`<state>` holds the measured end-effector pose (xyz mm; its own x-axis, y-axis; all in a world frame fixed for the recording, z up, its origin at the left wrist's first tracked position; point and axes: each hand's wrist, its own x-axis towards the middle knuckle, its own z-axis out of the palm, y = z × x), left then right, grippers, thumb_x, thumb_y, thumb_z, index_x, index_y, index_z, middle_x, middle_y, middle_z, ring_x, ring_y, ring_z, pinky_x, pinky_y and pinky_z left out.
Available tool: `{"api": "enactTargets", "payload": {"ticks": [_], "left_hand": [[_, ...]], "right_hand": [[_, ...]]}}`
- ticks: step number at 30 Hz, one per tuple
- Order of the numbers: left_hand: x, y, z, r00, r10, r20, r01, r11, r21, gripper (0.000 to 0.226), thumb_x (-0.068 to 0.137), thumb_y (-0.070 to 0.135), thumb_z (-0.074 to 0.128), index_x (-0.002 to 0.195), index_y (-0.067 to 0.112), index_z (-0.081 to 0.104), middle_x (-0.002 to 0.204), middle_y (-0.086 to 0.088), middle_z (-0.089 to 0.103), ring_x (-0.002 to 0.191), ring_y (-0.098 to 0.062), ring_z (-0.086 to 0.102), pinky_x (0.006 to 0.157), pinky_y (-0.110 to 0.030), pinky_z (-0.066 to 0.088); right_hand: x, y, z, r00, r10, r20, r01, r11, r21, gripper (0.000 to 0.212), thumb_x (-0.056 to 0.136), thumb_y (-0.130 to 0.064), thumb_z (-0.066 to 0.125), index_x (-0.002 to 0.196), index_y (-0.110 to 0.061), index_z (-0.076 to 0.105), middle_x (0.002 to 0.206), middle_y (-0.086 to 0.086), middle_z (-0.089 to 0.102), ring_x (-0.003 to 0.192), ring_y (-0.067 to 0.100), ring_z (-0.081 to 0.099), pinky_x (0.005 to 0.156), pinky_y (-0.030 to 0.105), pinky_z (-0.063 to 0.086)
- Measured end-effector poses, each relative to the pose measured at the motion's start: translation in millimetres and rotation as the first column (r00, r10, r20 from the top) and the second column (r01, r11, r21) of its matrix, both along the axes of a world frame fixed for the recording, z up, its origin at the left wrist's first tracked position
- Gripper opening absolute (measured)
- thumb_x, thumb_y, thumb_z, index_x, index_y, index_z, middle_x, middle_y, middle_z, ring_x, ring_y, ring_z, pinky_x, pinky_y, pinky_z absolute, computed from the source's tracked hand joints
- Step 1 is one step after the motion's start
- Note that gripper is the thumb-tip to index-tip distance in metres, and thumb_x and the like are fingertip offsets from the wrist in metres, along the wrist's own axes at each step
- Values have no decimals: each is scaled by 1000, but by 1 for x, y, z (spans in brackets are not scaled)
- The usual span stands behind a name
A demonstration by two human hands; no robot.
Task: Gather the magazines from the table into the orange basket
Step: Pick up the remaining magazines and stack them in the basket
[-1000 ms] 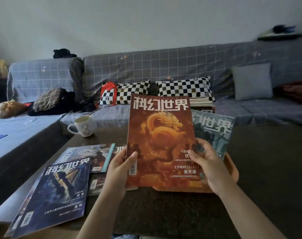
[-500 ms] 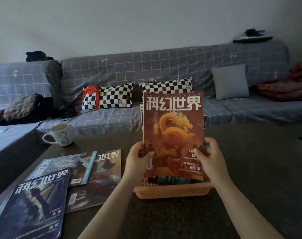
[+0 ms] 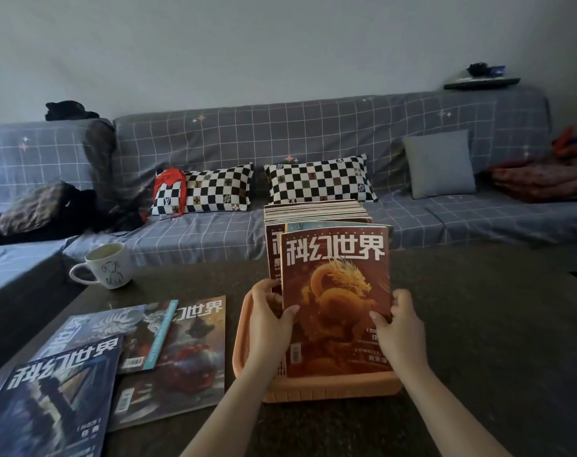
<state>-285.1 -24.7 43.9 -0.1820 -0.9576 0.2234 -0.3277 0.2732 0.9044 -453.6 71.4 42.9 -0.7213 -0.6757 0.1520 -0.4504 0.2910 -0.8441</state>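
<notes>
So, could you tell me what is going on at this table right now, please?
A person is gathering magazines into an orange basket. Both hands, left and right, grip the sides of a red dragon-cover magazine standing upright in the basket in front of others. Three magazines lie overlapping on the table to the left, not yet collected, beyond them a white mug.

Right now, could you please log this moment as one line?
step: lowering dragon magazine into orange basket | left hand: holding | right hand: holding | table: three magazines
</notes>
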Motion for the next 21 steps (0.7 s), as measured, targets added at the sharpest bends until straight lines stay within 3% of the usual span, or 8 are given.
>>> {"api": "enactTargets", "payload": {"ticks": [2, 6, 10, 14, 17, 21], "left_hand": [[1, 0, 0, 1000, 13, 6, -13, 1000, -16, 38, 90, 15, 65, 114, 32, 42, 100, 11, 56, 86, 2, 55, 61, -11, 40], [4, -6, 0, 997, 78, -19, -80, 994, -68, 23, 89, 16, 66, 101, 29, 51, 104, 6, 57, 92, -4, 55, 68, -13, 41], [7, -11, 0, 993, 111, -29, -111, 994, -2, 21, 87, 23, 69, 92, 29, 50, 105, 4, 63, 93, -10, 60, 79, -33, 55], [4, -15, 3, 992, 111, 68, -106, 992, -69, 23, 83, 29, 73, 86, 25, 51, 96, 5, 61, 89, -13, 60, 77, -35, 54], [1, -16, 2, 991, 120, 65, -110, 984, -142, 26, 82, 28, 74, 78, 27, 48, 87, 8, 59, 83, -15, 60, 74, -38, 54], [3, -18, -3, 989, 148, 18, -145, 982, -122, 25, 80, 29, 76, 77, 27, 52, 87, 5, 65, 79, -13, 63, 71, -41, 56]], "right_hand": [[0, -4, 1, 999, 19, -39, -20, 999, -29, 38, 92, -20, 57, 125, -20, 39, 123, 8, 61, 102, 21, 66, 78, 34, 56], [-2, -18, 3, 995, 83, -56, -88, 991, -103, 32, 92, -19, 57, 120, -19, 43, 118, 5, 64, 98, 15, 66, 68, 16, 50], [-3, -28, 0, 994, 84, -67, -94, 982, -164, 45, 89, -14, 60, 123, -23, 33, 124, 6, 60, 112, 19, 61, 84, 25, 48], [-2, -30, 0, 992, 125, 21, -121, 982, -145, 69, 86, -11, 64, 140, -22, 22, 139, 5, 45, 129, 22, 45, 101, 36, 40], [-5, -33, 1, 988, 136, 70, -123, 978, -168, 66, 89, -13, 60, 141, -23, 21, 139, 5, 45, 129, 23, 45, 101, 39, 40], [-7, -35, -1, 986, 165, 34, -157, 972, -174, 69, 90, -13, 58, 143, -26, 17, 141, 5, 42, 130, 22, 43, 101, 40, 40]]}}
